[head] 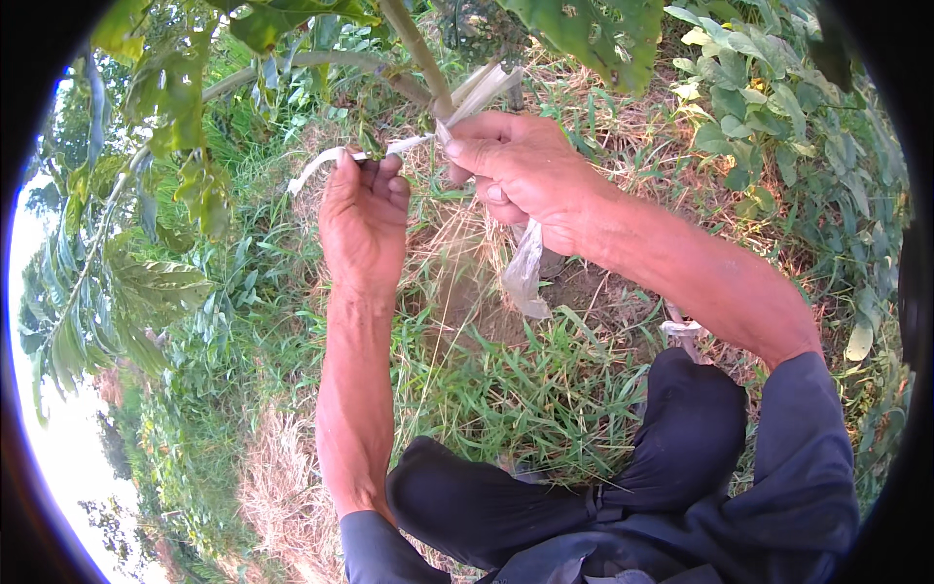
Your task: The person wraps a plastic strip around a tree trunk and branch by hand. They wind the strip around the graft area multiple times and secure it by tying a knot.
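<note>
A pale plastic strip (485,93) passes around the forked green stem (440,102) of a leafy plant. My left hand (365,208) pinches one narrow, twisted end (314,166) of the strip between thumb and fingers, left of the stem. Right at the fork, my right hand (529,168) grips the strip close against the stem. A wider, crumpled tail of clear plastic (527,274) hangs below the right hand. How the strip crosses behind the right fingers is hidden.
Insect-eaten leaves (598,44) hang over the top of the view. A side branch (336,60) runs off to the left. Grass (511,394) and dry straw (284,482) cover the ground before my knees (481,504). Broad-leaved plants (766,102) grow at the right.
</note>
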The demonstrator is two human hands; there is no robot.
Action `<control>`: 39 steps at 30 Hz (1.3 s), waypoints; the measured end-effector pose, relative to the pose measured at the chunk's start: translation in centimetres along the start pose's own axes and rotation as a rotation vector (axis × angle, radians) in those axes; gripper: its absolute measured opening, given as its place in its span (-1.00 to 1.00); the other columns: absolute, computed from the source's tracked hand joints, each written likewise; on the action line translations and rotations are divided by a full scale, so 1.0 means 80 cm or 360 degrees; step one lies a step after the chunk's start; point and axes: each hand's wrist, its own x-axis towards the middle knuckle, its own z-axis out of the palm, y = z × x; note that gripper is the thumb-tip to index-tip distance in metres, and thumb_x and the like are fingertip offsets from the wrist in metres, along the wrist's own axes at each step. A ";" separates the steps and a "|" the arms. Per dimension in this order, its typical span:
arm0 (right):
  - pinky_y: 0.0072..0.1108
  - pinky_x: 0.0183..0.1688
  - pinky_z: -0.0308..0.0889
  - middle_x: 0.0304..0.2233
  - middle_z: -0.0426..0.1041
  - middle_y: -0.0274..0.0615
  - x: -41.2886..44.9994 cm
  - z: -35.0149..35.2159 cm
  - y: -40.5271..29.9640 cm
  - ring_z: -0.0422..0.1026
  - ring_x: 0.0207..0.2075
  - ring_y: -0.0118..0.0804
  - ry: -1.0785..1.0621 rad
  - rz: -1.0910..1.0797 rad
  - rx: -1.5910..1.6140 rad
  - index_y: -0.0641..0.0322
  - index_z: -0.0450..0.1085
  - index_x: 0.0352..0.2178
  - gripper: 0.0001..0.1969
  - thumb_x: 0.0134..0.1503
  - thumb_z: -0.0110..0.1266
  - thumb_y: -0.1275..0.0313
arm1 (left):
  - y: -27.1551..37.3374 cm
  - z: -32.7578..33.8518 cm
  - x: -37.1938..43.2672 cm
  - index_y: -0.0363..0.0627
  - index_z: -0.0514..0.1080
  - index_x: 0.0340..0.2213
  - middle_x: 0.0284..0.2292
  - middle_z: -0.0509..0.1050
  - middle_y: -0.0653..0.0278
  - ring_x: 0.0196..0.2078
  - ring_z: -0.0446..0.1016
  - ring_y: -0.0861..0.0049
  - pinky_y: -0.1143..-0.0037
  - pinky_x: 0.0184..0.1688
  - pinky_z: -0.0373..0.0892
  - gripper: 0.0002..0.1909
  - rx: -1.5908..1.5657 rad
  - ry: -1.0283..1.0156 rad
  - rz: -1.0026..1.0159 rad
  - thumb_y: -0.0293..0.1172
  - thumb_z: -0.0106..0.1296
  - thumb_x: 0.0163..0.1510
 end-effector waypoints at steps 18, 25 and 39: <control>-0.27 -0.34 0.29 -0.55 0.40 -0.04 0.066 -0.159 -0.053 0.45 -0.42 -0.05 -0.0387 -0.1595 -0.2120 0.25 0.39 -0.40 -0.85 0.11 0.01 0.37 | -0.014 0.010 0.126 -0.26 0.36 -0.35 -0.43 0.42 0.22 -0.36 0.43 0.47 0.46 -0.29 0.45 -0.84 0.0323 -0.0011 -0.0257 -0.45 -0.20 0.19; -0.33 -0.38 0.32 -0.49 0.39 -0.13 0.123 -0.188 -0.076 0.44 -0.44 -0.09 -0.0232 -0.2110 -0.2192 0.25 0.37 -0.33 -0.84 0.15 -0.04 0.37 | -0.037 0.000 0.193 -0.29 0.34 -0.19 -0.24 0.46 0.02 -0.24 0.50 0.26 0.30 -0.08 0.46 -0.75 0.0124 -0.0756 -0.0651 -0.36 -0.15 0.18; -0.49 -0.32 0.40 -0.44 0.52 -0.02 0.173 -0.192 -0.045 0.50 -0.42 -0.29 0.0006 -0.1238 -0.1551 0.26 0.42 -0.19 -0.70 0.07 0.11 0.32 | -0.083 0.099 0.167 -0.13 0.33 -0.31 -0.41 0.33 0.32 -0.41 0.33 0.52 0.48 -0.34 0.34 -0.77 0.1003 -0.0756 -0.0559 -0.21 -0.04 0.16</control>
